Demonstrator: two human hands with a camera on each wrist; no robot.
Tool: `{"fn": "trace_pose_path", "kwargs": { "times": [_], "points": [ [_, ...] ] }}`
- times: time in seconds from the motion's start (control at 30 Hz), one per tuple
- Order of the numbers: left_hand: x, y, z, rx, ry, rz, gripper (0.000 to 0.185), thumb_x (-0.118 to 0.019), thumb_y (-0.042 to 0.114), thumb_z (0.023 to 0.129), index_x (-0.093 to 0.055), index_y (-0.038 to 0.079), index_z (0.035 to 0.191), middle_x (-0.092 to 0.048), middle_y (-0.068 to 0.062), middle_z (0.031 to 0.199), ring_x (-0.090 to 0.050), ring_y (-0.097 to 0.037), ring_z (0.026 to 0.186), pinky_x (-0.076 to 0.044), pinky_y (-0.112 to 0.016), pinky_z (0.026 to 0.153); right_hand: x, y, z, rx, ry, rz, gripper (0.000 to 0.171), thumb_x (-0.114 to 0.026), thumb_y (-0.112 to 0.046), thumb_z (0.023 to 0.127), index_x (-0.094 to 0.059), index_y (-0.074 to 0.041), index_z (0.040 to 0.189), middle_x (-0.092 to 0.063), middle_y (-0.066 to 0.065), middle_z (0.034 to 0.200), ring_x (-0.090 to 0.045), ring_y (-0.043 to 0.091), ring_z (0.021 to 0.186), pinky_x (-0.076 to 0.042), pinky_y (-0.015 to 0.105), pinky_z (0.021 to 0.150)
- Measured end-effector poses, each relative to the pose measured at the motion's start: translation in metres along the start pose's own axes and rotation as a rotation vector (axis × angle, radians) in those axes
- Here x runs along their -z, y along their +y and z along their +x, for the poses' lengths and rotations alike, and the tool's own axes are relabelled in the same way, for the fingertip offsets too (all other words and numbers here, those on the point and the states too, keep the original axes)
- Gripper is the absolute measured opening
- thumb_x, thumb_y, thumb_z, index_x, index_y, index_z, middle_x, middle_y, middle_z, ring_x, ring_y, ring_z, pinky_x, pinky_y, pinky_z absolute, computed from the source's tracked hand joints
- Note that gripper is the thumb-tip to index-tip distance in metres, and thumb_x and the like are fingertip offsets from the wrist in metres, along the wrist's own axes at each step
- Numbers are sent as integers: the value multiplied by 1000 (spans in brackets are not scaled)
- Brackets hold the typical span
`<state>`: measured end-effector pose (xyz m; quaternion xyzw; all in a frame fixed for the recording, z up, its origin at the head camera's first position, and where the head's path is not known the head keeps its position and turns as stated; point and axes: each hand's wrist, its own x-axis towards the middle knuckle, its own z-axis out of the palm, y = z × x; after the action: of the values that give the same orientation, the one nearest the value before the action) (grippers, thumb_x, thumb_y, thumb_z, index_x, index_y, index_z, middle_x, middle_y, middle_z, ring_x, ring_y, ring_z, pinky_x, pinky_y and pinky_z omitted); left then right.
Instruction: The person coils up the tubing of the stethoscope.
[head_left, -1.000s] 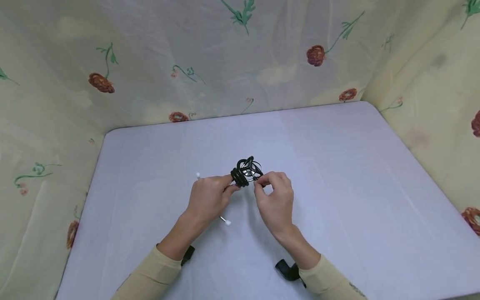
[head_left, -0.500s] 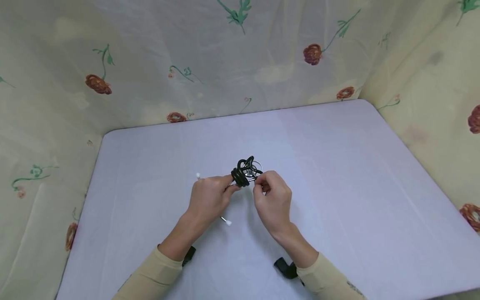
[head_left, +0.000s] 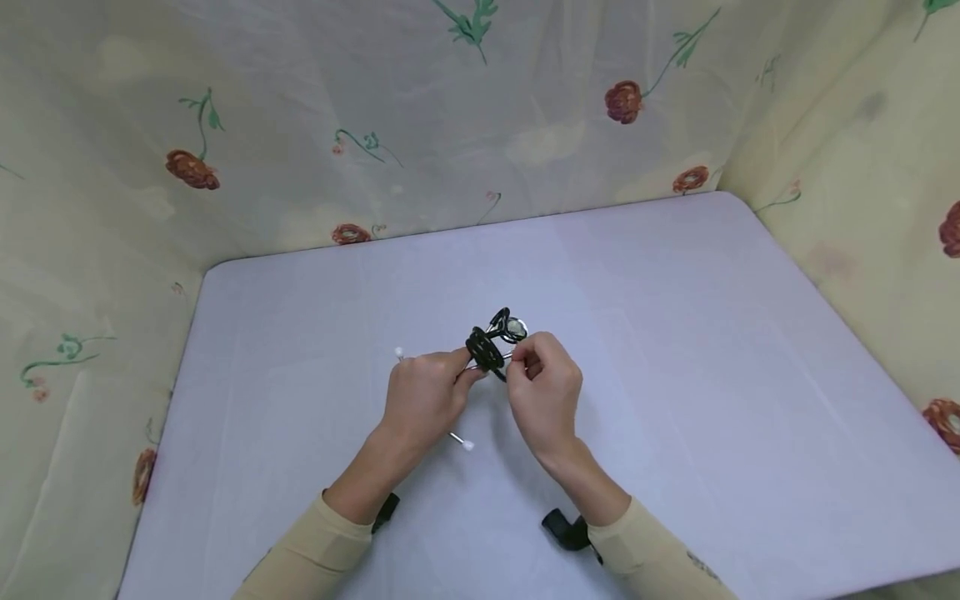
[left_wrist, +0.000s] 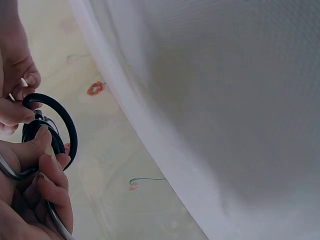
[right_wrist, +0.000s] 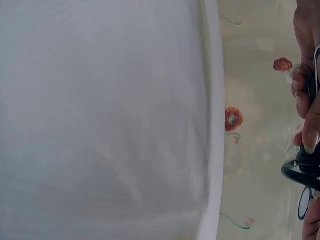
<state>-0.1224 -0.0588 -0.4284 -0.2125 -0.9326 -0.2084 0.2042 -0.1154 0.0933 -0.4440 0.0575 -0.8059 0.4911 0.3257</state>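
Observation:
A stethoscope (head_left: 483, 350) with black tubing wound in a tight coil is held up over the table between both hands. My left hand (head_left: 423, 390) grips its metal ear tubes just below the coil. White ear tips (head_left: 468, 445) stick out on either side of that hand. My right hand (head_left: 549, 392) pinches at the coil's right side with thumb and forefinger. The round chestpiece (head_left: 515, 329) shows just above the right fingertips, beside a tubing loop. In the left wrist view, a black tubing loop (left_wrist: 73, 134) stands out past the fingers. What the right fingertips pinch is partly hidden.
A white-covered table (head_left: 675, 333) with rounded corners lies under the hands. Flower-printed curtains (head_left: 465, 125) hang at its back and both sides. Black wrist devices (head_left: 564, 530) sit under both forearms.
The tubing has shifted, so the chestpiece shows more openly at the upper right and a strand hangs below the coil. My right hand has moved slightly up and left.

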Motion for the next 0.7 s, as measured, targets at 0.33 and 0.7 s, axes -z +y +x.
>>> {"fn": "trace_pose_path", "kwargs": {
  "times": [0.33, 0.7],
  "points": [
    [1, -1, 0, 11, -14, -16, 21, -78, 30, 84, -67, 17, 72, -59, 7, 55, -40, -6, 47, -28, -23, 44, 1, 2, -2, -29, -6, -21, 19, -56, 12, 79, -62, -6, 79, -61, 3, 73, -51, 11, 58, -40, 16, 54],
    [3, -5, 0, 10, -14, -18, 21, -79, 30, 84, -67, 16, 72, -60, 6, 55, -42, -6, 48, -30, -26, 44, 5, 5, -2, -19, -18, -51, 12, -70, 6, 81, -66, -5, 84, -67, 6, 77, -57, 12, 65, -48, 25, 60]
  ]
}}
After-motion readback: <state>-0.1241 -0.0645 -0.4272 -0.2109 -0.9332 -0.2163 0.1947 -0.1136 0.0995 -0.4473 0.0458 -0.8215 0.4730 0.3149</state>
